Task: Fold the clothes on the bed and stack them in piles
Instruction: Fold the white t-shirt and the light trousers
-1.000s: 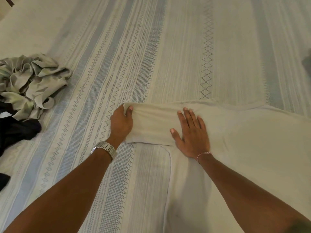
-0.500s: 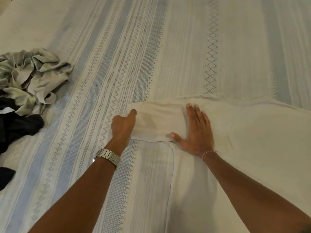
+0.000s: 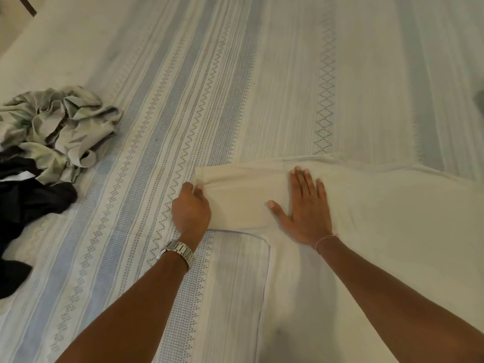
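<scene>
The bed (image 3: 301, 74) fills almost the whole view. Its cover is pale cream, with grey-blue woven stripes, zigzag lines and a row of small diamonds running along it. Beyond the bed's far left corner a piece of brown floor (image 3: 10, 27) shows, crossed by a dark bar. The light is soft and warm.

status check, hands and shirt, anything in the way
Left hand pinches sleeve end. Right hand flat on cream shirt. Unfolded clothes pile well left, nothing blocking.
</scene>
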A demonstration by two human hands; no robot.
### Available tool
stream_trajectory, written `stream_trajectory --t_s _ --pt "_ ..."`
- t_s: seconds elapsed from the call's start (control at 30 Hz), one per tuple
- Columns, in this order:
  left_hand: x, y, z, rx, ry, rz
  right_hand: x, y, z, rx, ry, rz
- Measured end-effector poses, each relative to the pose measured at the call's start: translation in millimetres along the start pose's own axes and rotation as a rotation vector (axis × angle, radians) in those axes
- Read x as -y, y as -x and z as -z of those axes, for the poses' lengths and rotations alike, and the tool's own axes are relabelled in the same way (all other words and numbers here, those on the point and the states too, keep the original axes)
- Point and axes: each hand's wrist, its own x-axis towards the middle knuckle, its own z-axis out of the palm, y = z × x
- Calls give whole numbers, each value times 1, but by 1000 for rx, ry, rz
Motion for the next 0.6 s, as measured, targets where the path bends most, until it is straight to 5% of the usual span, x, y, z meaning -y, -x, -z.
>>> stream_trajectory --t_s 0.2,0.6 --pt "7 4 0 29 -133 23 6 -9 -1 23 3 -27" --pt "-22 -55 -5 97 16 55 1 -39 2 51 34 63"
